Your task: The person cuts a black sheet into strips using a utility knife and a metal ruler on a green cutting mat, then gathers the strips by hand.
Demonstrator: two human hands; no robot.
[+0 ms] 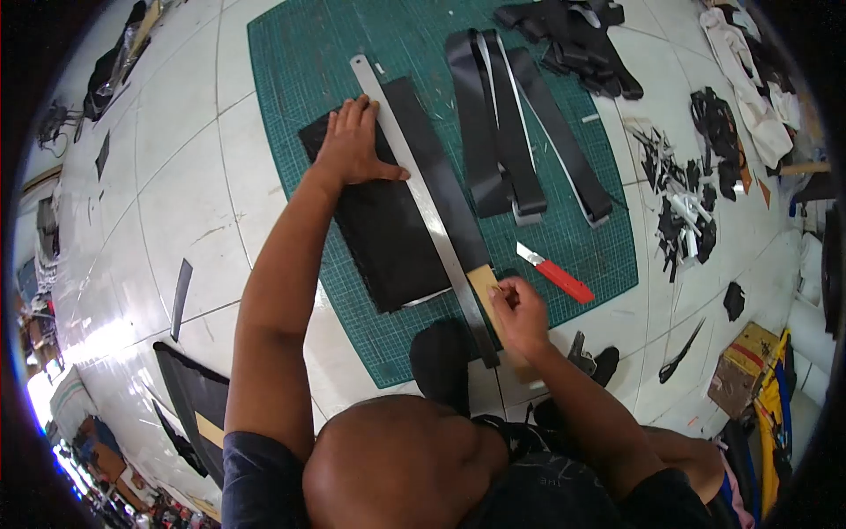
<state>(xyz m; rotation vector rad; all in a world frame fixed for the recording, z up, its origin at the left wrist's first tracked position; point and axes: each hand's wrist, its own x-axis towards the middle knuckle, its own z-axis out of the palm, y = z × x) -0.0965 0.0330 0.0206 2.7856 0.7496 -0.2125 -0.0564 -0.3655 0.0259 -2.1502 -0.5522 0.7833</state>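
Note:
My left hand (pixel 357 150) lies with fingers spread over a long metal ruler (pixel 421 198) and a folded stack of black fabric (pixel 392 242). Its thumb reaches onto the ruler. A dark grey strip of material (pixel 441 181) lies along the ruler's right side. Near the ruler's lower end, my right hand (pixel 518 313) is closed, its fingers pinched at a tan strip (pixel 483 282) that looks like card; part of the strip is hidden under the hand. A red utility knife (pixel 562 278) with its blade out lies to the right of that hand.
Under the work is a green cutting mat (pixel 352 344) on a white tiled floor (pixel 176 229). Folded black straps (pixel 493 132) lie on the mat's right half, with more dark strips (pixel 573 44) above. Scraps (pixel 679 194), scissors (pixel 680 351) and a box (pixel 742 370) are at right.

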